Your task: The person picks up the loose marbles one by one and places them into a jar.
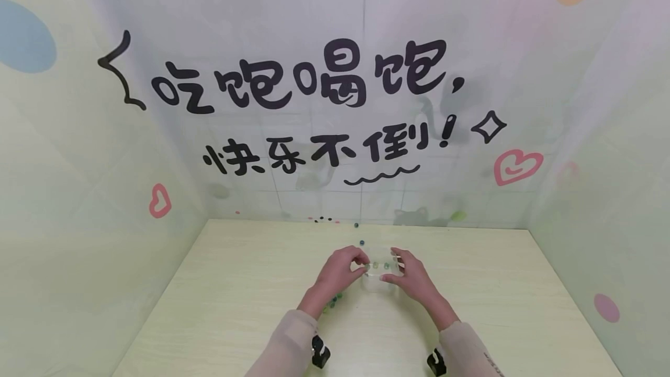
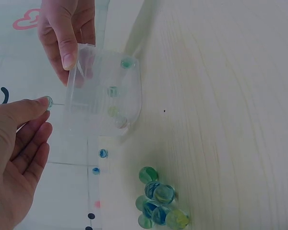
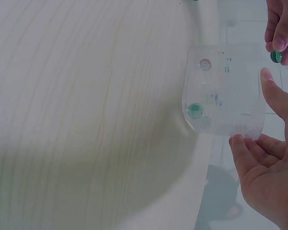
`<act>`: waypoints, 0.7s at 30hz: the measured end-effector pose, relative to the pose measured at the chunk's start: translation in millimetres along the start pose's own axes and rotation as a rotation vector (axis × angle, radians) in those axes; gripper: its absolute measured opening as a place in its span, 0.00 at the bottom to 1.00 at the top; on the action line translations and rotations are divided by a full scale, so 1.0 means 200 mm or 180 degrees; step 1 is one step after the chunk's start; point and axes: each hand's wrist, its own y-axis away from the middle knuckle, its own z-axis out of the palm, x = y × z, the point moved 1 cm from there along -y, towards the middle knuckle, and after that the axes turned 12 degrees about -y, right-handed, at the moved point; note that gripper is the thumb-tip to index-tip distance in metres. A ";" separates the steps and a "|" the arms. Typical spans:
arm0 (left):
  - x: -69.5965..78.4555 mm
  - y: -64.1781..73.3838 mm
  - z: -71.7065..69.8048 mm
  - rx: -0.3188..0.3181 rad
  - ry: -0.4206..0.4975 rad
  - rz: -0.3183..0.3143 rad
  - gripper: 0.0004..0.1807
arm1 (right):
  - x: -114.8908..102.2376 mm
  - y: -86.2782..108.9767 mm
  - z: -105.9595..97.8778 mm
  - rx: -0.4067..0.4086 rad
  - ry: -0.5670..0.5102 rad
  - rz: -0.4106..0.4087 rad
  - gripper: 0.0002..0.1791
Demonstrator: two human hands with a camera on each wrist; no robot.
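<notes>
At lower centre in the head view, grips a clear container point(image 1: 380, 285) with the right hand point(image 1: 417, 278), pinches with the left hand point(image 1: 338, 270) a green marble point(image 3: 276, 56) plain only in wrist views. At left-wrist bottom, shows clustered marbles point(image 2: 163, 193), seemingly half-hidden from the head.

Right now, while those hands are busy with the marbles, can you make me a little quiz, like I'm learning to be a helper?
1. Which hand pinches a green marble?
2. True or false: the right hand holds a clear container.
3. Where does the pile of marbles lie?
A. on the right sleeve
B. on the table
C. on the left sleeve

Key:
1. The left hand.
2. True.
3. B.
</notes>
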 end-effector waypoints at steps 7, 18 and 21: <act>0.00 -0.01 0.02 0.0011 0.0017 0.0006 0.06 | 0.00 0.00 0.00 0.0012 -0.0018 -0.0011 0.41; -0.05 0.02 0.01 0.0027 0.0050 -0.0108 0.06 | -0.01 0.00 0.00 0.0025 -0.0018 0.0043 0.41; -0.07 0.04 0.00 0.0018 0.0087 -0.0142 0.06 | -0.01 0.00 0.00 0.0028 -0.0013 0.0052 0.41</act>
